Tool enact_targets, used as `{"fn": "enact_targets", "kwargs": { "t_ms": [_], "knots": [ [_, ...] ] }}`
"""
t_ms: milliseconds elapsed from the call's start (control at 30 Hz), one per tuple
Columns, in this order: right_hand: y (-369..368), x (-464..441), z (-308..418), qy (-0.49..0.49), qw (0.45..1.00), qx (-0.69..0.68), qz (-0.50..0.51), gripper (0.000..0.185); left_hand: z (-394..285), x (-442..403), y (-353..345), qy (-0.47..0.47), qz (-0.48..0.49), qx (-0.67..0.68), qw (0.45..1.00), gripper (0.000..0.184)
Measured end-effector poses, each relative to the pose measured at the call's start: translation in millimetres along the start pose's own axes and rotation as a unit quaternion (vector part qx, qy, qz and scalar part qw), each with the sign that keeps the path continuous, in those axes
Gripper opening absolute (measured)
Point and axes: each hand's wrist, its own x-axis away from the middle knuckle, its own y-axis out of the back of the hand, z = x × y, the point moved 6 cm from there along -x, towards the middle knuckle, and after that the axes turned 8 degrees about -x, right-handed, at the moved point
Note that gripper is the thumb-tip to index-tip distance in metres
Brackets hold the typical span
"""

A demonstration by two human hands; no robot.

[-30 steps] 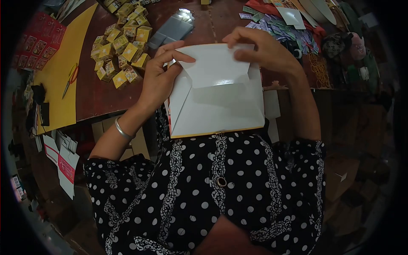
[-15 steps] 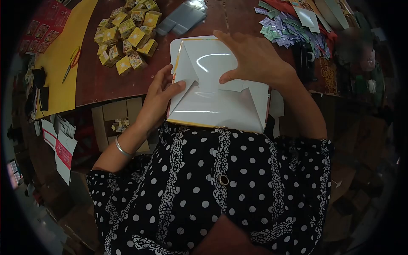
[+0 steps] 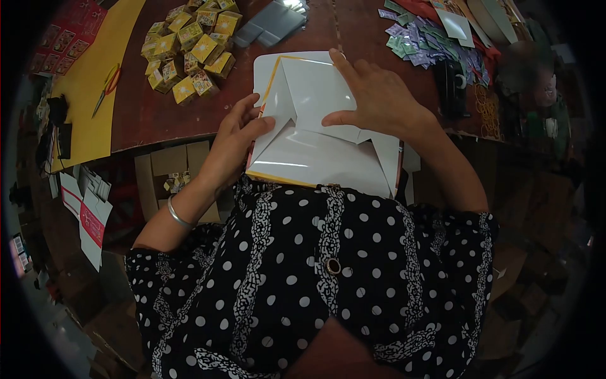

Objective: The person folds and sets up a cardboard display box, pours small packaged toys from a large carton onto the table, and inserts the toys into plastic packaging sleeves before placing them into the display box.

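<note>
A white carton [image 3: 315, 155] with folded flaps and thin yellow-orange edges rests between the table's front edge and my body. My left hand [image 3: 238, 136] grips its left side, the thumb on top of the white board and the other fingers at the outer edge. Over the upper right part lies my right hand [image 3: 379, 98], its thumb and index finger spread wide on the flaps. The fingers of that hand are apart and pinch nothing. Two slanted side flaps meet the lower panel near the carton's middle.
Small yellow boxes [image 3: 189, 47] are heaped on the dark red table [image 3: 170, 123]. Clear plastic sheets [image 3: 271, 25] lie behind the carton. Scissors [image 3: 106, 91] rest on a yellow sheet [image 3: 82, 114] at left. Purple and green sachets [image 3: 420, 41] and rubber bands [image 3: 487, 110] are at right.
The flaps at the carton's far end have folded down flatter. My right hand has come from the far edge onto them and spread out; my left hand has slid down the left side.
</note>
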Motion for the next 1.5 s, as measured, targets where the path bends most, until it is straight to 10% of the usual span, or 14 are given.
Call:
{"fn": "enact_targets", "kwargs": {
  "t_ms": [233, 467, 533, 633, 700, 800, 933, 967, 1033, 1133, 1267, 1367, 1500],
  "knots": [
    [32, 8, -17, 0.06, 0.987, -0.148, -0.029, 0.077, -7, 5, -14, 0.05, 0.107, 0.07, 0.991, 0.065],
    [72, 7, -94, -0.131, 0.912, -0.383, 0.071, 0.049, -63, -6, -39, -0.064, 0.18, 0.076, 0.979, 0.069],
    [96, 6, -96, -0.07, 0.878, -0.471, 0.042, 0.047, -91, 0, -44, -0.079, 0.203, 0.069, 0.974, 0.076],
    [174, 26, -92, 0.161, 0.969, -0.184, -0.048, 0.038, -153, 5, -58, -0.174, 0.231, 0.05, 0.956, 0.078],
    [228, 43, -79, 0.311, 0.895, -0.26, -0.185, 0.038, -208, 11, -66, -0.281, 0.218, -0.026, 0.934, 0.085],
    [259, 63, -73, 0.276, 0.904, -0.26, -0.197, 0.036, -279, 10, -69, -0.473, 0.262, -0.16, 0.826, 0.08],
    [284, 96, -62, 0.191, 0.909, -0.301, -0.216, 0.032, -312, 8, -79, -0.494, 0.167, -0.303, 0.798, 0.092],
    [286, 100, -62, 0.168, 0.909, -0.314, -0.218, 0.032, -309, -7, -74, -0.492, 0.163, -0.302, 0.8, 0.092],
    [268, 94, -57, 0.178, 0.923, -0.257, -0.223, 0.02, -291, -24, -73, -0.65, 0.005, -0.482, 0.588, 0.073],
    [182, 73, -58, 0.166, 0.916, -0.245, -0.272, 0.017, -230, -96, -55, -0.626, 0.011, -0.461, 0.629, 0.073],
    [49, 43, -65, 0.168, 0.929, -0.106, -0.313, 0.016, -143, -127, -48, -0.593, -0.083, -0.659, 0.455, 0.044],
    [-16, 32, -73, 0.134, 0.939, -0.113, -0.295, 0.016, -98, -104, -60, -0.561, 0.018, -0.595, 0.575, 0.038],
    [-22, 24, -73, 0.021, 0.935, -0.226, -0.273, 0.027, -48, -79, -93, -0.529, 0.073, -0.615, 0.58, 0.04]
  ]
}}
